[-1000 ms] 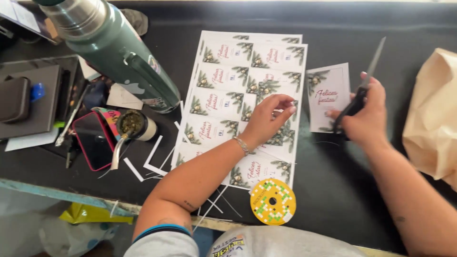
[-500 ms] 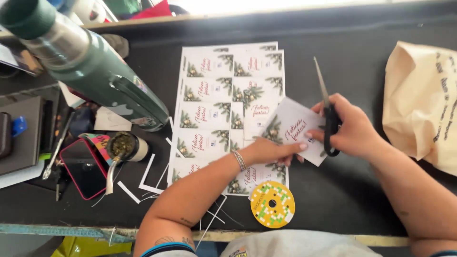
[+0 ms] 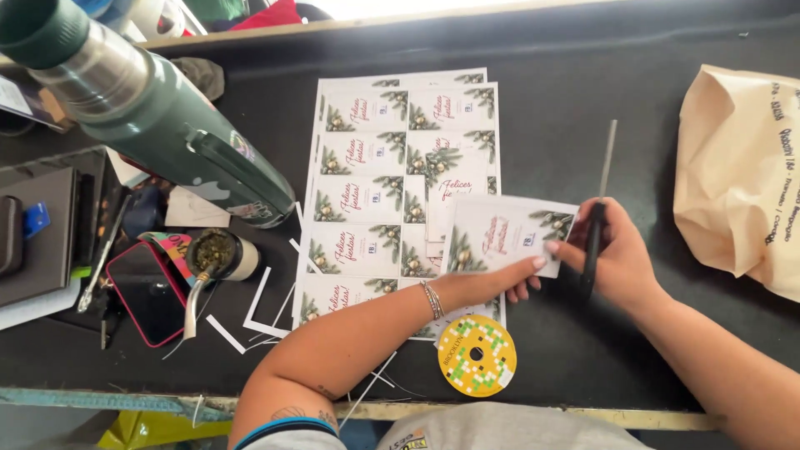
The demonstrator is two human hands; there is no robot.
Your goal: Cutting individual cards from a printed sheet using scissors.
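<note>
only one view: head camera, worn high, looked steeply down on black table [image 3: 583, 100] from near edge, close range. my left hand [image 3: 487, 283] and right hand [image 3: 612, 258] sat centre-right. no second view shared scene.

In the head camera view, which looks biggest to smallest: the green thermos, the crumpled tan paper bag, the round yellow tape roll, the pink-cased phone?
1. Green metal thermos, though it stands nearer the camera, which inflates it.
2. Crumpled tan paper bag, partly cut off by the frame.
3. Pink-cased phone.
4. Round yellow tape roll.

Scissors' [image 3: 597, 218] handles buried in right hand [image 3: 612, 260], paper bag [image 3: 737, 171] cropped at right edge (thermos [image 3: 150, 117] top-left too)
</note>
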